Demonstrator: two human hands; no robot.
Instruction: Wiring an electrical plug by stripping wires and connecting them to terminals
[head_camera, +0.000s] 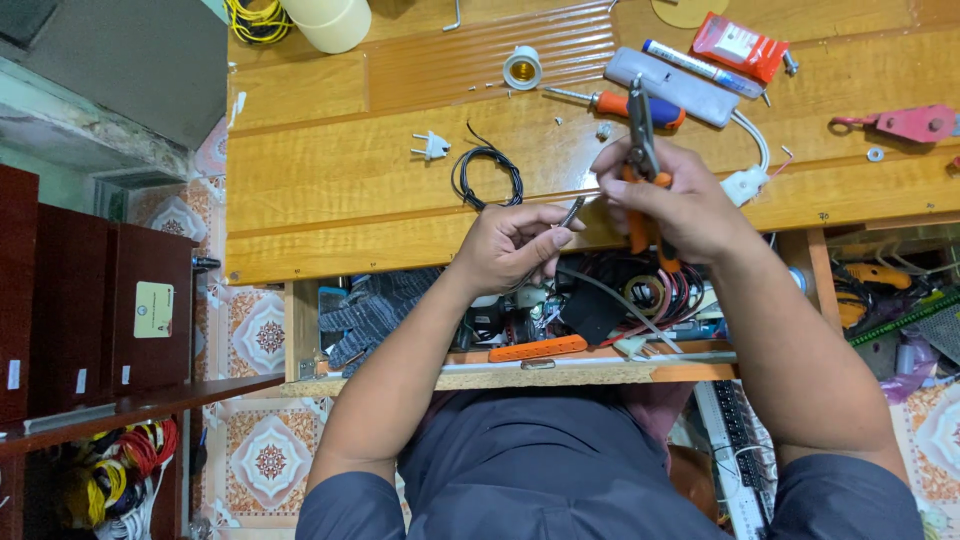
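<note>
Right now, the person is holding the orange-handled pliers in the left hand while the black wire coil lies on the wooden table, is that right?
Not quite: the orange-handled pliers are in the right hand, not the left, as the head view shows. The left hand pinches a thin wire end. The black wire coil does lie on the wooden table.

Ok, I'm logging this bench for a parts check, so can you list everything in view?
wooden table: one, tan, fills the upper frame
pliers: one, orange handles, in the right hand
cable end: one, grey, pinched by the left hand
black wire coil: one, table middle
white plug: one, left of the coil
lamp socket: one, white, upper middle
screwdriver: one, orange and blue handle, behind the pliers
marker: one, white, on a grey case
red packet: one, top right
tape roll: one, cream, top left
open drawer: one, full of wires and tools
left hand: at the table edge
right hand: over the table
</note>
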